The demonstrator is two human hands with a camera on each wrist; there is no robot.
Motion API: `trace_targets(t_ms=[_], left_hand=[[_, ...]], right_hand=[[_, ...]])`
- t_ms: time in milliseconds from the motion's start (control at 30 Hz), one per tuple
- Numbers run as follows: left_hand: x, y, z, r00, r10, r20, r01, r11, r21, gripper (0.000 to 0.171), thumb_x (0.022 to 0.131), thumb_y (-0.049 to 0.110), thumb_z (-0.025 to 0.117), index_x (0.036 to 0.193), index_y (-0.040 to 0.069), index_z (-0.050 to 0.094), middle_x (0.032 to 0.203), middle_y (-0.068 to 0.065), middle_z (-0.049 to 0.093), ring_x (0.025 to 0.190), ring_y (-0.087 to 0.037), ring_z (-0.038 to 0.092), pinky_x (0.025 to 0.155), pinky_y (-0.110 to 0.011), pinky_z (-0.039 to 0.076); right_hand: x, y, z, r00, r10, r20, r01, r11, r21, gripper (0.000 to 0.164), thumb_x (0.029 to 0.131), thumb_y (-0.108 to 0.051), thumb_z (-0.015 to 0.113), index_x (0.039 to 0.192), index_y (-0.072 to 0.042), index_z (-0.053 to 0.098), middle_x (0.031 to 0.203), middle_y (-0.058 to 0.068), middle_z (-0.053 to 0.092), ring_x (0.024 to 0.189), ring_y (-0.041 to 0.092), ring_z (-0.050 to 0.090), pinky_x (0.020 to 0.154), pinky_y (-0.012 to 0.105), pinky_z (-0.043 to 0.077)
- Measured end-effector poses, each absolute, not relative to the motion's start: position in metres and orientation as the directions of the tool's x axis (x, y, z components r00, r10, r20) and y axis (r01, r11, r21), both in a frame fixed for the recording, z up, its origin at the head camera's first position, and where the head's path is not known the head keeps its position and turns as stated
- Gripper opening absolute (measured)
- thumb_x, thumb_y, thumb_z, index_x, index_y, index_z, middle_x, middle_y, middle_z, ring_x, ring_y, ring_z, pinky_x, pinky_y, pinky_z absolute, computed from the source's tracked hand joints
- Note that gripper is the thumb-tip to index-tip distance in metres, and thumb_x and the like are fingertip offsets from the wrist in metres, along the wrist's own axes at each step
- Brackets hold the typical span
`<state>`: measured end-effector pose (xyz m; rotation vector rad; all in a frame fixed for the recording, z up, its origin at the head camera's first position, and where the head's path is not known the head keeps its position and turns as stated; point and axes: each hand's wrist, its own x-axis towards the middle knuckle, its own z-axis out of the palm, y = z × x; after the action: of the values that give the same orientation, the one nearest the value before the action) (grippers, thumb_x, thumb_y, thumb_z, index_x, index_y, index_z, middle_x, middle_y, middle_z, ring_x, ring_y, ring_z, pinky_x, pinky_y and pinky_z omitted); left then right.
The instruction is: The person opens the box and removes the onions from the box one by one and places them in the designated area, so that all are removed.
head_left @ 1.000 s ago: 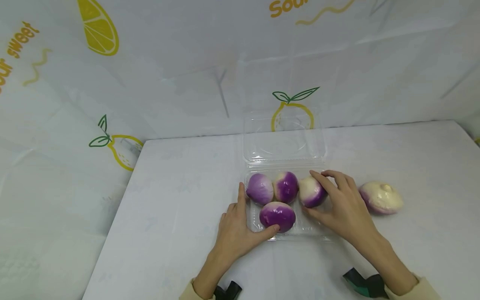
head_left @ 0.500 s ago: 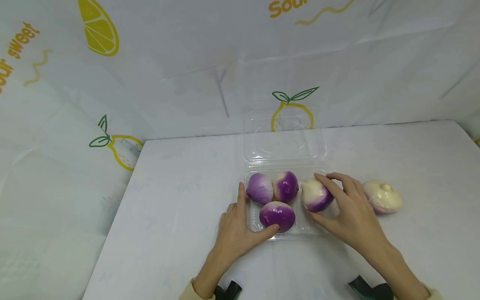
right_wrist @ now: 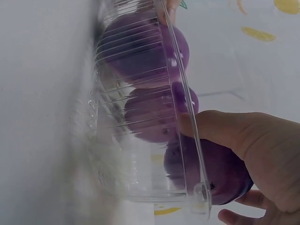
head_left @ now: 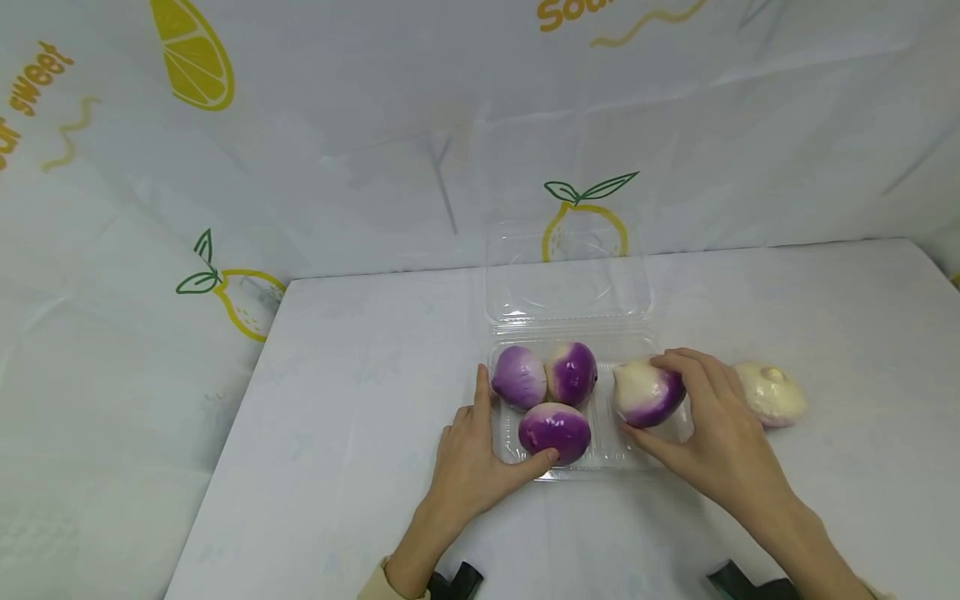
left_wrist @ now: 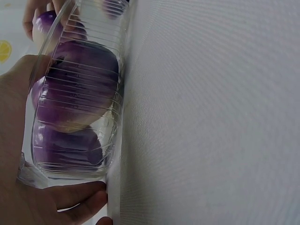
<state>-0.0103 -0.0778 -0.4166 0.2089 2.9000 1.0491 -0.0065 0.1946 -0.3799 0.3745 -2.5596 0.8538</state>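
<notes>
A clear plastic clamshell box (head_left: 611, 454) stands unlatched on the table with its lid (head_left: 567, 292) tipped back. In its left part lie a pale purple turnip (head_left: 519, 378), a purple-and-white turnip (head_left: 572, 373) and a darker turnip (head_left: 555, 433) in front. My left hand (head_left: 472, 458) rests at the box's left front corner, index finger straight along the side, thumb touching the front turnip. With thumb and fingers my right hand (head_left: 723, 433) holds another white-and-purple turnip (head_left: 647, 392) over the box's right part. In the right wrist view that turnip (right_wrist: 215, 176) shows above the rim.
A cream-coloured turnip (head_left: 771, 394) lies on the white table (head_left: 360, 400) to the right of the box, partly behind my right hand. A white lemon-print sheet (head_left: 360, 167) hangs behind the table. Black straps (head_left: 457, 582) show near the wrists.
My right hand has moved right with its turnip, away from the other turnips in the box. The turnip is turned slightly. My left hand has stayed in place.
</notes>
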Motion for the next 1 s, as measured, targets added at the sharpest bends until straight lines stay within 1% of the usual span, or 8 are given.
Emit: trace_targets(t_ms=[133,267,400,500,600,733,900,1000], left_hand=[[-0.01,-0.078,-0.416,-0.989,0.147,0.0,0.112,0.759,0.642,0.132,0.071,0.071,0.079,0.165,0.008,0.011,0.146,-0.011,0.061,0.124,-0.037,0.062,0.098,-0.061,0.049],[-0.01,-0.077,-0.415,-0.989,0.146,0.004,0.115,0.76,0.64,0.131,0.071,0.069,0.08,0.165,0.007,0.012,0.146,-0.011,0.062,0.123,-0.036,0.062,0.098,-0.061,0.049],[-0.01,-0.077,-0.415,-0.989,0.146,0.003,0.114,0.761,0.639,0.131,0.071,0.069,0.079,0.165,0.007,0.012,0.146,-0.01,0.062,0.123,-0.036,0.063,0.098,-0.061,0.049],[-0.01,-0.077,-0.415,-0.99,0.144,-0.001,0.11,0.759,0.642,0.131,0.071,0.069,0.079,0.165,0.008,0.012,0.146,-0.01,0.062,0.123,-0.036,0.062,0.098,-0.061,0.049],[-0.01,-0.077,-0.415,-0.99,0.141,-0.007,0.104,0.759,0.642,0.131,0.071,0.07,0.079,0.165,0.009,0.011,0.146,-0.009,0.062,0.123,-0.036,0.062,0.098,-0.06,0.049],[-0.01,-0.077,-0.415,-0.99,0.141,-0.012,0.1,0.761,0.641,0.131,0.071,0.07,0.079,0.166,0.01,0.01,0.146,-0.009,0.062,0.124,-0.035,0.062,0.099,-0.06,0.049],[-0.01,-0.078,-0.416,-0.99,0.138,-0.016,0.095,0.759,0.644,0.131,0.071,0.07,0.079,0.166,0.01,0.01,0.145,-0.01,0.063,0.125,-0.036,0.062,0.1,-0.06,0.048],[-0.01,-0.078,-0.416,-0.99,0.138,-0.016,0.095,0.758,0.646,0.131,0.071,0.069,0.079,0.166,0.011,0.01,0.144,-0.01,0.063,0.124,-0.036,0.062,0.1,-0.06,0.049]], right_hand=[[-0.004,0.197,-0.378,-0.877,-0.114,0.467,-0.375,0.77,-0.516,0.087,0.051,-0.012,0.098,0.129,-0.004,0.059,0.13,0.019,0.058,0.121,0.04,0.05,0.109,0.003,0.018],[-0.002,0.2,-0.376,-0.876,-0.103,0.47,-0.37,0.769,-0.521,0.087,0.053,-0.014,0.098,0.131,-0.007,0.061,0.132,0.018,0.058,0.122,0.039,0.05,0.107,0.006,0.021],[-0.001,0.204,-0.375,-0.876,-0.09,0.473,-0.362,0.771,-0.524,0.082,0.07,-0.055,0.089,0.131,-0.008,0.061,0.134,0.019,0.057,0.123,0.04,0.05,0.107,0.016,0.028],[0.001,0.208,-0.374,-0.882,-0.079,0.465,-0.346,0.777,-0.525,0.083,0.071,-0.058,0.088,0.131,-0.007,0.061,0.135,0.019,0.057,0.124,0.039,0.049,0.105,0.016,0.029],[0.003,0.212,-0.373,-0.885,-0.065,0.46,-0.335,0.777,-0.534,0.082,0.066,-0.045,0.095,0.131,-0.008,0.062,0.135,0.019,0.057,0.124,0.039,0.048,0.105,0.008,0.025],[0.005,0.217,-0.372,-0.879,-0.043,0.474,-0.332,0.77,-0.545,0.082,0.065,-0.043,0.096,0.129,-0.006,0.063,0.134,0.019,0.057,0.124,0.041,0.047,0.105,0.004,0.021],[0.006,0.221,-0.368,-0.873,-0.026,0.486,-0.327,0.771,-0.546,0.087,0.048,-0.005,0.097,0.127,-0.002,0.062,0.134,0.02,0.057,0.122,0.041,0.046,0.1,-0.001,0.019],[0.007,0.224,-0.367,-0.87,-0.022,0.493,-0.329,0.77,-0.547,0.088,0.047,-0.003,0.096,0.128,-0.001,0.062,0.133,0.021,0.056,0.121,0.041,0.045,0.101,-0.001,0.02]])
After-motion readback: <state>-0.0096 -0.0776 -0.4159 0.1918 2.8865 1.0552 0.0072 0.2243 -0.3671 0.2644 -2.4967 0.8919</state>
